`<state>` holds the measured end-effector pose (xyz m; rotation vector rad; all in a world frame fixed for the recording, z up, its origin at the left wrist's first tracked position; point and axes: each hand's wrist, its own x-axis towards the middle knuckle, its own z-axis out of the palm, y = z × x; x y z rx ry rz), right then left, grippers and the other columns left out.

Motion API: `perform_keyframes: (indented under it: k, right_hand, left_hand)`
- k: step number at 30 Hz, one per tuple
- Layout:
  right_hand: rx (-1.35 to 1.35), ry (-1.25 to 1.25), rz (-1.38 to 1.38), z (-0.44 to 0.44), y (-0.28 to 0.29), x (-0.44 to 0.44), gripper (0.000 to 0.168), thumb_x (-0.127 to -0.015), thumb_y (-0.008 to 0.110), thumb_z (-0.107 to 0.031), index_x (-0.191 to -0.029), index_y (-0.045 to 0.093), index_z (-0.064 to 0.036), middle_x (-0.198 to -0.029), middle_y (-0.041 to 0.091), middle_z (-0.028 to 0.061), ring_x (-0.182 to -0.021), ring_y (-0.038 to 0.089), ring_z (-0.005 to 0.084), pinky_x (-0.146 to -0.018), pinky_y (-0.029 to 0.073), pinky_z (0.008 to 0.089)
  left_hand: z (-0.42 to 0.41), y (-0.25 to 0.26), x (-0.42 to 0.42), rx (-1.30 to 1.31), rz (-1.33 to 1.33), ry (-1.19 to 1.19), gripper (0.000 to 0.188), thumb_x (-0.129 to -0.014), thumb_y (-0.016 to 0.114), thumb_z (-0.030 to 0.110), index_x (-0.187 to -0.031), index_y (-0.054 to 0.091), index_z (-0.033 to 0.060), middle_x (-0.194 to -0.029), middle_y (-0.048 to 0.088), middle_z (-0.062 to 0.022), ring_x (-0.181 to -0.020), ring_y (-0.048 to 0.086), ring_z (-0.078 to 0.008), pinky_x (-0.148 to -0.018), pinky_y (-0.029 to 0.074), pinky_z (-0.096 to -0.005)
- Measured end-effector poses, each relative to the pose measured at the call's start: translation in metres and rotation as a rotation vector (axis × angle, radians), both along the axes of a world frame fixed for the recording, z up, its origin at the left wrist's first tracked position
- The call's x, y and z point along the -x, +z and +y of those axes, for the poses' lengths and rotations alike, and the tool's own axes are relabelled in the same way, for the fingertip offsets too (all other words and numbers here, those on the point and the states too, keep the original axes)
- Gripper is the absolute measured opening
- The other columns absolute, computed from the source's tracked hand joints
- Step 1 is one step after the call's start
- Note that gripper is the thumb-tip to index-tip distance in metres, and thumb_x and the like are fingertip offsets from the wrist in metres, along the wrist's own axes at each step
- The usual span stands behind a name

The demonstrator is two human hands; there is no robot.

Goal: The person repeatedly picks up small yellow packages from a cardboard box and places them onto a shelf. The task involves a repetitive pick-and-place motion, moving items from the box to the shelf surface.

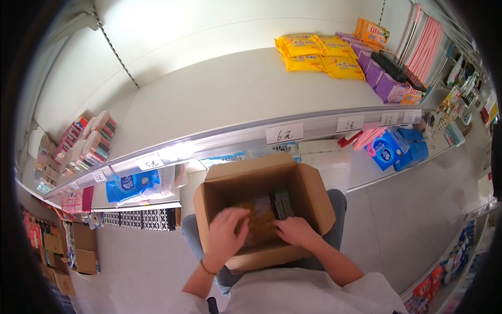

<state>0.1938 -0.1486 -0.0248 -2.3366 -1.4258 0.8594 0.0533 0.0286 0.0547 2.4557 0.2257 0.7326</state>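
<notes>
An open cardboard box (266, 255) rests between the person's legs, its flaps folded outward. My left hand (231, 227) is over the box's left side with curled fingers; whether it touches anything inside cannot be told. My right hand (294, 231) reaches into the right side, its fingers at the near end of some dark green and grey small packs (283, 204); a grip on them is not clear. Beside these, on the box's floor, lie yellow-orange packages (262, 216), partly shadowed.
Ahead runs a white shelf (219, 94) with yellow packets (319, 57) and purple boxes (374, 72) at right, clear-lidded containers (96, 137) at left. Blue packs (386, 149) sit on the lower shelf. Cardboard boxes (84, 249) stand on the floor at left.
</notes>
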Motion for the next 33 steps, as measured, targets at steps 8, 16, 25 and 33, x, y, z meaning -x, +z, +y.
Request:
perform_keyframes:
  k: [8,16,25,33]
  right_hand:
    - [-0.207,-0.020,0.126,-0.007,-0.017,-0.006,0.030,-0.095,0.059,-0.024,-0.119,0.066,-0.008,-0.095,0.072,0.0228,-0.092,0.069,0.0425,-0.081,0.055,0.0531]
    - [-0.174,-0.012,0.184,-0.005,-0.026,-0.003,0.036,-0.095,0.062,-0.027,-0.126,0.064,-0.008,-0.106,0.072,0.0224,-0.098,0.069,0.0420,-0.086,0.055,0.0527]
    - [-0.198,-0.041,0.177,-0.010,-0.019,-0.002,0.037,-0.096,0.061,-0.028,-0.129,0.063,-0.010,-0.107,0.074,0.0175,-0.102,0.069,0.0395,-0.088,0.054,0.0510]
    - [-0.222,-0.054,0.213,-0.011,-0.019,-0.003,0.036,-0.094,0.063,-0.025,-0.125,0.064,-0.007,-0.106,0.072,0.0236,-0.099,0.068,0.0426,-0.087,0.054,0.0529]
  left_hand:
    - [0.036,0.171,-0.184,0.020,-0.125,-0.181,0.015,-0.096,0.065,0.008,-0.107,0.072,0.0023,-0.100,0.075,-0.0092,-0.088,0.069,-0.0203,-0.079,0.055,-0.0322]
    - [0.077,0.181,-0.362,-0.077,0.068,0.111,0.057,-0.091,0.071,0.042,-0.118,0.067,-0.0081,-0.109,0.073,-0.0241,-0.099,0.071,-0.0325,-0.088,0.057,-0.0394]
    - [0.085,0.170,-0.409,0.511,0.101,0.263,0.065,-0.080,0.088,0.032,-0.126,0.063,-0.0066,-0.117,0.070,-0.0166,-0.106,0.067,-0.0225,-0.088,0.054,-0.0380]
    - [0.086,0.182,-0.394,0.510,-0.101,0.080,0.034,-0.083,0.087,0.018,-0.106,0.072,-0.0019,-0.100,0.073,-0.0089,-0.089,0.070,-0.0155,-0.073,0.058,-0.0295]
